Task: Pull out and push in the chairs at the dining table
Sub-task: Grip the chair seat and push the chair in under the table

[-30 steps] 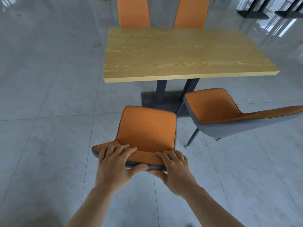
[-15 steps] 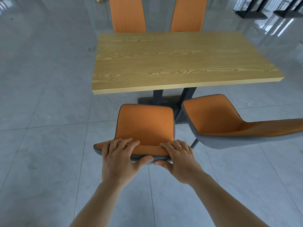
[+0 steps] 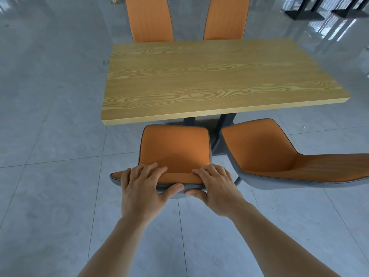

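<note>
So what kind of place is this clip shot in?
Probably a canteen or café dining hall, not a home. A bare wooden table has matching orange chairs on both sides, the grey tiled floor is wide and open, and more black table bases stand in the far corner.

We see bright, even daylight; window glare streaks the glossy floor at upper right. Shadows are soft under the counter. Focus is sharp; wide-angle distortion bends the edges.

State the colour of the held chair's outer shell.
Grey, under orange upholstery, on the chair; the head view shows it.
</note>
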A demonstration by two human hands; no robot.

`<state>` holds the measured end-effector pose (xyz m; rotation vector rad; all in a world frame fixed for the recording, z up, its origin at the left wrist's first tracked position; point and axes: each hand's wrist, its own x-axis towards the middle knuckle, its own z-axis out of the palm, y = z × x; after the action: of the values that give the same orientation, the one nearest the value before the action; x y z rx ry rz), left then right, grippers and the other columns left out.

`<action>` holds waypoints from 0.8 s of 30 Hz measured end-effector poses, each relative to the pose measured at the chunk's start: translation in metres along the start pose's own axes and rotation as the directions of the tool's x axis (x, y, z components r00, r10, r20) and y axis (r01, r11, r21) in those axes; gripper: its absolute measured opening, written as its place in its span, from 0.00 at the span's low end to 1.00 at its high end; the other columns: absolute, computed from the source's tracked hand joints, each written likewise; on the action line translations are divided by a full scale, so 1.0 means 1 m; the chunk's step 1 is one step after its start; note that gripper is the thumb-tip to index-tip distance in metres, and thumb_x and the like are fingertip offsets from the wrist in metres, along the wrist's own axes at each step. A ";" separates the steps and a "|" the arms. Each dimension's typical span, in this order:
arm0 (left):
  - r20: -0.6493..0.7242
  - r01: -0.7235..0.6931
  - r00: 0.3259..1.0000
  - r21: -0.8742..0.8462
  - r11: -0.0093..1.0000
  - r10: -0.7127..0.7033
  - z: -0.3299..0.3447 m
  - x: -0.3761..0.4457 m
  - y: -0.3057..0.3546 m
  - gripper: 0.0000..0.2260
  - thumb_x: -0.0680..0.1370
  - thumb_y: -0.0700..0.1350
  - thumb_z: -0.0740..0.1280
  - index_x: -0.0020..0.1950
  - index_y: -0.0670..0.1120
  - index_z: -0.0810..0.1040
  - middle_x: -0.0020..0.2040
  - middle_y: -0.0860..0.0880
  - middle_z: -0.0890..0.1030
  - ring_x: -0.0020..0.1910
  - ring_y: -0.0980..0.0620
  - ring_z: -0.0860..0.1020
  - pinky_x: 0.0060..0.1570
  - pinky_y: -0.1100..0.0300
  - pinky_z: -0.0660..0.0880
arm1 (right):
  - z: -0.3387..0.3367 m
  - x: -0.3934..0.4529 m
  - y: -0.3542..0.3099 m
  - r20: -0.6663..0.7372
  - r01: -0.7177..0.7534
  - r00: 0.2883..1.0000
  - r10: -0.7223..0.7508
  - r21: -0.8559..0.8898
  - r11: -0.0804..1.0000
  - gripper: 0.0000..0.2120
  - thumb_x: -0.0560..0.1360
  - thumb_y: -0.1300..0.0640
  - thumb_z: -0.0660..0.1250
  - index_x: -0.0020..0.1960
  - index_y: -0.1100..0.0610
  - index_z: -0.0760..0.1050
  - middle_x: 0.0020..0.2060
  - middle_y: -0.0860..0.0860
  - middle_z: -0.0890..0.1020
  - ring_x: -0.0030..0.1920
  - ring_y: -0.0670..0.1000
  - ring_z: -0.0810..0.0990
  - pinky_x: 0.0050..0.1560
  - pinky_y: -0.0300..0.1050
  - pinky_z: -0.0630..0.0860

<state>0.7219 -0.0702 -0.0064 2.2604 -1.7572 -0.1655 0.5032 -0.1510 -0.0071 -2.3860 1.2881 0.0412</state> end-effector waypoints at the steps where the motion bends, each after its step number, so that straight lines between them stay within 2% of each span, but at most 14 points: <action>1: -0.001 -0.002 1.000 0.004 1.000 0.002 0.000 0.000 0.000 0.38 0.73 0.81 0.50 0.64 0.57 0.82 0.66 0.53 0.80 0.67 0.45 0.73 0.69 0.40 0.66 | 0.001 -0.001 0.000 -0.010 0.002 1.000 -0.002 0.003 1.000 0.46 0.72 0.19 0.45 0.76 0.47 0.70 0.69 0.49 0.74 0.73 0.58 0.68 0.76 0.62 0.64; 10: 0.006 -0.004 1.000 0.004 1.000 0.004 -0.001 -0.001 0.000 0.37 0.73 0.80 0.50 0.63 0.57 0.82 0.67 0.53 0.80 0.67 0.44 0.73 0.69 0.38 0.66 | 0.004 -0.002 0.000 -0.035 0.004 0.999 -0.004 -0.004 1.000 0.45 0.72 0.19 0.46 0.76 0.47 0.70 0.70 0.48 0.74 0.73 0.59 0.67 0.76 0.63 0.64; 17: 0.009 -0.011 1.000 0.033 0.999 0.011 0.000 -0.001 -0.002 0.38 0.73 0.81 0.49 0.65 0.58 0.80 0.68 0.53 0.79 0.70 0.45 0.72 0.71 0.38 0.64 | 0.002 -0.004 -0.002 -0.015 -0.029 0.999 0.028 -0.036 0.999 0.51 0.69 0.15 0.39 0.80 0.44 0.62 0.76 0.48 0.68 0.78 0.60 0.62 0.79 0.66 0.59; 21: 0.039 0.017 0.999 0.034 0.999 -0.018 -0.006 -0.001 0.000 0.40 0.72 0.82 0.48 0.70 0.59 0.76 0.72 0.53 0.76 0.73 0.44 0.69 0.75 0.37 0.60 | -0.004 -0.005 -0.005 0.020 -0.022 0.999 0.025 -0.104 0.994 0.48 0.69 0.17 0.37 0.82 0.39 0.52 0.82 0.47 0.62 0.83 0.59 0.55 0.82 0.68 0.48; 24: 0.177 0.038 0.983 0.046 0.998 -0.046 -0.016 -0.002 0.001 0.44 0.70 0.84 0.46 0.78 0.61 0.63 0.80 0.53 0.65 0.80 0.45 0.58 0.80 0.39 0.50 | -0.010 -0.011 -0.011 0.052 -0.030 0.998 0.038 -0.138 0.990 0.45 0.72 0.18 0.38 0.83 0.37 0.40 0.86 0.49 0.50 0.85 0.59 0.43 0.82 0.69 0.39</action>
<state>0.7246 -0.0660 0.0095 2.3799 -1.8158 -0.3527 0.5043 -0.1404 0.0081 -2.4591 1.3405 0.2101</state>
